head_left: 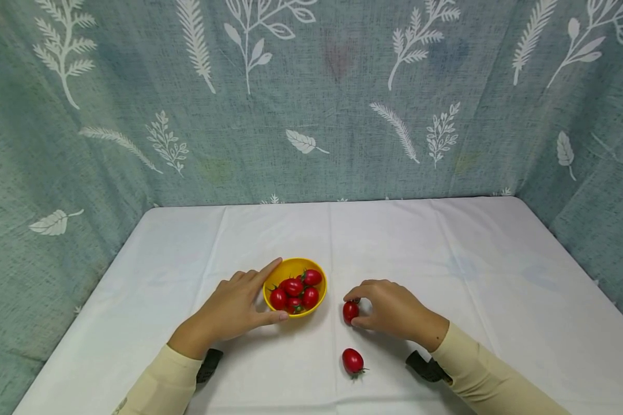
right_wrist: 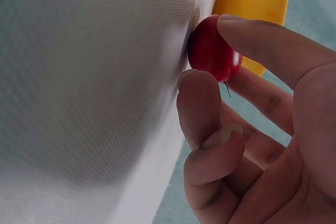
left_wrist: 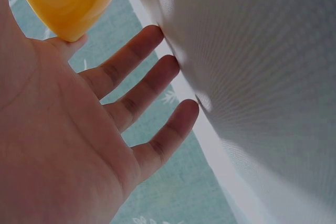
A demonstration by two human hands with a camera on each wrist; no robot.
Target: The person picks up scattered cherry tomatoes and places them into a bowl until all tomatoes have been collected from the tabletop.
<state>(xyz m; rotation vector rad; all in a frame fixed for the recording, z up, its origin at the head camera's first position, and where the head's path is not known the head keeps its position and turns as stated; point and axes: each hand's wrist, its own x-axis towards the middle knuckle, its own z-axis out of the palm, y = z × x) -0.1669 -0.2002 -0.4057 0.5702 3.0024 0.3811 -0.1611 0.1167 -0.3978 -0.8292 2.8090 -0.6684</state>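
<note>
A yellow bowl (head_left: 266,295) with several red cherry tomatoes (head_left: 293,287) in it sits near the middle of the table. My left hand (head_left: 233,308) rests against its left side, straight index finger at the far rim and thumb at the near rim. In the left wrist view its other fingers (left_wrist: 142,98) are spread, tips at the cloth. To the right of the bowl, my right hand (head_left: 394,308) pinches a cherry tomato (right_wrist: 210,51) between thumb and fingertips, low at the table. Another cherry tomato (head_left: 353,361) with a green stem lies nearer the front.
White cloth covers the table (head_left: 498,259). A blue-green curtain (head_left: 342,144) with white leaf prints hangs behind and along both sides. Black devices (head_left: 427,366) sit under both wrists, by the cream sleeves.
</note>
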